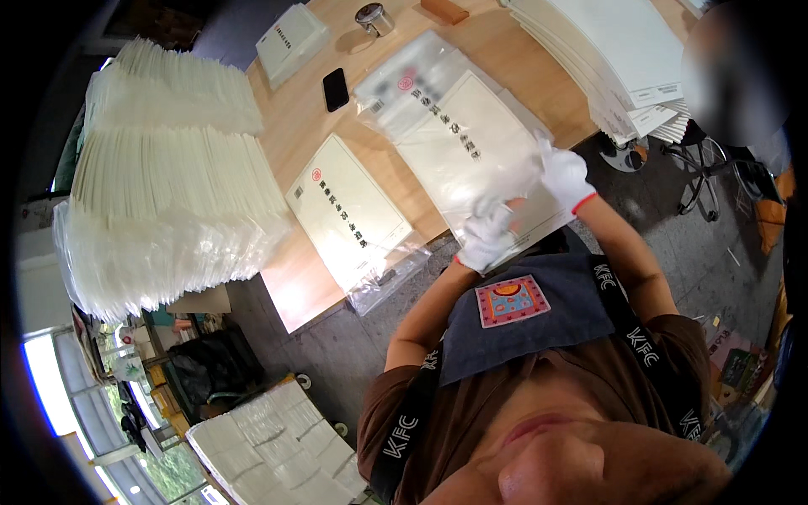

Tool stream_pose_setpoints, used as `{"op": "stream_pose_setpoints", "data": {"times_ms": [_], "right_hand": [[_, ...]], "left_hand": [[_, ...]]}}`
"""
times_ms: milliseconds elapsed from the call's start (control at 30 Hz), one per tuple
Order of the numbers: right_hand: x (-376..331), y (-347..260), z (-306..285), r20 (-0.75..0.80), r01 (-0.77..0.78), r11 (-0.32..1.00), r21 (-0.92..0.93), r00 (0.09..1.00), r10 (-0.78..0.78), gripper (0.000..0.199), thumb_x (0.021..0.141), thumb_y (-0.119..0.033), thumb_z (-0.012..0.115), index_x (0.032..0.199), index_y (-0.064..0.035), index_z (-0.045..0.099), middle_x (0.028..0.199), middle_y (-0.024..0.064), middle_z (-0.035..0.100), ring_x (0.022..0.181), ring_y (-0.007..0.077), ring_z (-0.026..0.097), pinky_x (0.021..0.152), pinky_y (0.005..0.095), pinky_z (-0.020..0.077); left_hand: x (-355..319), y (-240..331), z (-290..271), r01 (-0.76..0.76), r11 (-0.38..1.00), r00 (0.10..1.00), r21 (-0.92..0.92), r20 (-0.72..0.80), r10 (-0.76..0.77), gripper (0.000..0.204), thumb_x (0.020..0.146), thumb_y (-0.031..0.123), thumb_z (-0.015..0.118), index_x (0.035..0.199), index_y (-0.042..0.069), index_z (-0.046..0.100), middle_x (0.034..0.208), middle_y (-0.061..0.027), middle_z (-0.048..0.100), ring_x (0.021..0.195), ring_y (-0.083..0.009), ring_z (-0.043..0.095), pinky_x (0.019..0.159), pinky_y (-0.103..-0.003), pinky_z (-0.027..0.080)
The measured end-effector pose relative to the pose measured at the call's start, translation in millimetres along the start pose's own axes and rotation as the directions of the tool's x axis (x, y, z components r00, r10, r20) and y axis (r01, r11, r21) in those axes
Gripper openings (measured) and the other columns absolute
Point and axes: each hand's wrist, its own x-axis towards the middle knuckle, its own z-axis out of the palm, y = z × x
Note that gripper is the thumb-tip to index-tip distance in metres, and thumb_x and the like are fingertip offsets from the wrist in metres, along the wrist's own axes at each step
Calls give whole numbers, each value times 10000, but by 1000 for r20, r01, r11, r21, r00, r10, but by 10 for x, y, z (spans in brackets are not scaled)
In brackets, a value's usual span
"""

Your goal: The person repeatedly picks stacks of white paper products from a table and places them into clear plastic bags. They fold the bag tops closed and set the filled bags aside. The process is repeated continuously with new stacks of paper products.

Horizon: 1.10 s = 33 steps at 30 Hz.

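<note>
In front of me on the table's near edge lies a white printed paper folder point(454, 135) in a clear plastic bag point(427, 172). My left hand point(486, 237), in a white glove with a red cuff, is at the bag's near end, its fingers curled on the plastic and somewhat blurred. My right hand point(566, 177), gloved the same way, is closed on the bag's right edge. Its fingertips are partly lost against the white paper. Left of these lies another bagged folder point(349, 210), its loose clear flap hanging over the table's edge. More clear bags point(429, 63) lie beneath and beyond the folder.
Tall stacks of bagged folders point(172, 185) fill the table's left side. A black phone point(335, 89), a metal tin point(374, 20) and a small white pack point(290, 42) lie farther back. Loose folders point(619, 50) are piled at the far right. White bundles point(278, 446) stand low at the left.
</note>
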Motion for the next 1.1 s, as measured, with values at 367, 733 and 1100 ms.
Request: {"op": "stream_pose_setpoints", "data": {"times_ms": [367,733,1100], "right_hand": [[-721,-112,-595,440,150,988,-26,889,-123,270,854,-254,451,795,-26,582,633,145,631,561,320,642,459,417,492],[-625,29,-636,650,252,967,-27,740,-174,207,786,-199,521,816,-30,637,767,150,645,678,297,650,556,420,495],[-444,-64,684,619,-653,-103,750,748,-240,353,911,-221,566,1196,-13,553,1094,73,618,980,140,572,838,262,459]], "left_hand": [[-1085,15,-428,641,692,628,-332,-292,-722,220,773,55,696,770,68,477,651,-28,495,584,-113,478,539,-262,416],[-1399,-222,-349,678,700,727,-222,66,-683,174,729,19,626,825,65,488,698,-82,534,597,-189,523,569,-316,444],[-916,-279,-386,803,393,325,-449,-224,-919,467,927,254,554,1252,-74,485,1143,-183,597,1064,-214,544,930,-299,403]]}}
